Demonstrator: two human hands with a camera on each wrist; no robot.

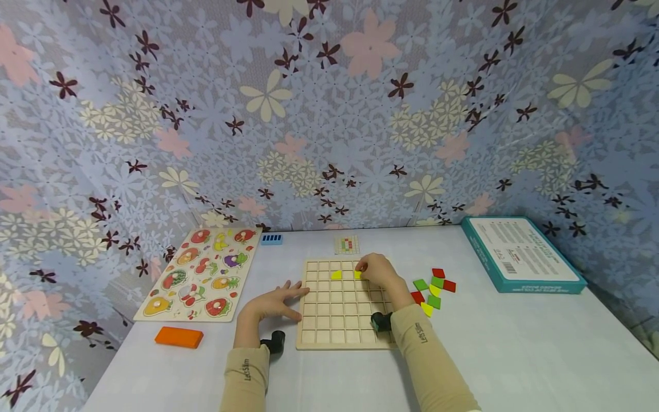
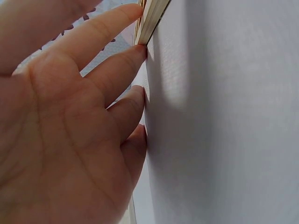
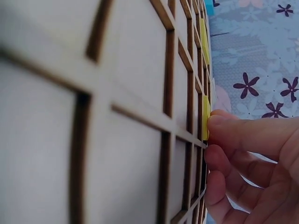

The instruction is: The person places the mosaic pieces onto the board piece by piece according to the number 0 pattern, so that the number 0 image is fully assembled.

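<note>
A square wooden grid board (image 1: 329,347) lies flat on the table. One yellow tile (image 1: 336,275) sits in a cell of its second row. My right hand (image 1: 381,272) is over the board's far part, with bent fingers pinching a second yellow tile (image 3: 205,117) at a cell a little to the right; the hand partly covers this tile in the head view. My left hand (image 1: 273,303) spreads its fingers at the board's left side. In the left wrist view, fingertips (image 2: 139,51) touch the board's edge (image 2: 154,18), and the lower fingers rest against the tabletop.
Loose red, green and yellow tiles (image 1: 434,301) lie right of the board. Behind it is a small pattern card (image 1: 347,245). A fruit puzzle board (image 1: 206,266), an orange block (image 1: 178,337) and a blue item (image 1: 272,239) are at left, a teal box (image 1: 525,254) at far right.
</note>
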